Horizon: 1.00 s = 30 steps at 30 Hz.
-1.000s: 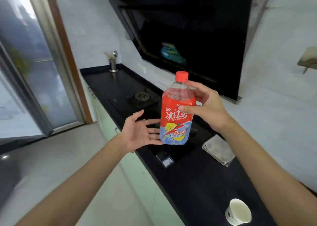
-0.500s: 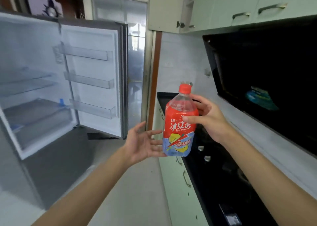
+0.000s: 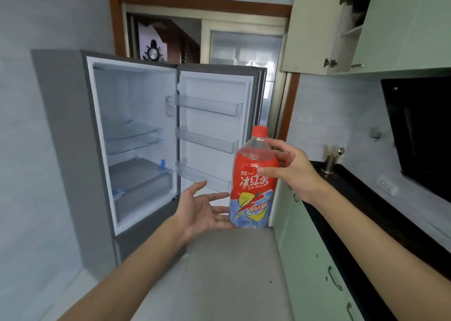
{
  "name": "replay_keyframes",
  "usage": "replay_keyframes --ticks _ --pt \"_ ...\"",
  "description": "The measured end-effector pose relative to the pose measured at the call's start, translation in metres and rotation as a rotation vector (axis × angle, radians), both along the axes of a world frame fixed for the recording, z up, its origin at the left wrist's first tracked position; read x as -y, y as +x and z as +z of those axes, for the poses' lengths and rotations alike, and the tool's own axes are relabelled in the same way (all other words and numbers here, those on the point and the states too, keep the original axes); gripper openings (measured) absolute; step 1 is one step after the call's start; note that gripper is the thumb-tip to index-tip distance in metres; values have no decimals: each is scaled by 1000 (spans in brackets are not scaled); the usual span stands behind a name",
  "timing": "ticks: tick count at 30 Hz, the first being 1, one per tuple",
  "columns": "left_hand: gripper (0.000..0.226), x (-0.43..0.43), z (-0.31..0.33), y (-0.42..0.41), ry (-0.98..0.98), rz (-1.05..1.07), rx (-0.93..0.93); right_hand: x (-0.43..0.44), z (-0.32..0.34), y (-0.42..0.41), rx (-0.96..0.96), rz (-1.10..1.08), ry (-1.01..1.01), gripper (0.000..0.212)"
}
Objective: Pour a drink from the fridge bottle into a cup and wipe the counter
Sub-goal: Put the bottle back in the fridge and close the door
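Red-labelled bottle (image 3: 253,186) held upright, cap at 12 o'clock; right hand (image 3: 291,172) has its grip curled round the shoulder, left hand (image 3: 202,211) grip spread, touching its 9 o'clock side.

Pale grey walls (image 3: 36,150), grey floor (image 3: 231,272), mint-green cabinets (image 3: 312,272), brown wooden doorframe (image 3: 195,2).

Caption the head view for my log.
Right hand holds a capped tea bottle, left hand open beside it, open fridge behind.

Right grip (image 3: 290,172) clasping bottle (image 3: 253,193), left grip (image 3: 202,211) spread palm-up
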<state>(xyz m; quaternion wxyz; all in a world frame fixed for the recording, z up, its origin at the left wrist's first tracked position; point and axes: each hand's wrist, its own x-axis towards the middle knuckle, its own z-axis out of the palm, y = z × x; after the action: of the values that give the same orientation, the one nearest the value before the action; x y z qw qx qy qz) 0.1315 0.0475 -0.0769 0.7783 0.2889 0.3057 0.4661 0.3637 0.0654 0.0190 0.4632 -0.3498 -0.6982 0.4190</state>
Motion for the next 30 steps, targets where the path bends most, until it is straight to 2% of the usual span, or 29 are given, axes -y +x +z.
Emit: replay_keyframes --ticks 8,14,18,21,30 --pt "68 -6 8 -108 -14 130 25 -38 4 -105 16 100 1 71" --pt "74 -13 8 -159 -12 225 51 -68 9 -162 65 189 14 65" --pt "68 -22 7 -184 -14 284 68 -92 12 -189 112 267 15 61" --pt "65 -33 6 -196 -15 332 65 -113 16 -206 140 333 26 66" --pt "70 -100 10 -216 -2 458 40 -206 22 -244 142 473 62 67"
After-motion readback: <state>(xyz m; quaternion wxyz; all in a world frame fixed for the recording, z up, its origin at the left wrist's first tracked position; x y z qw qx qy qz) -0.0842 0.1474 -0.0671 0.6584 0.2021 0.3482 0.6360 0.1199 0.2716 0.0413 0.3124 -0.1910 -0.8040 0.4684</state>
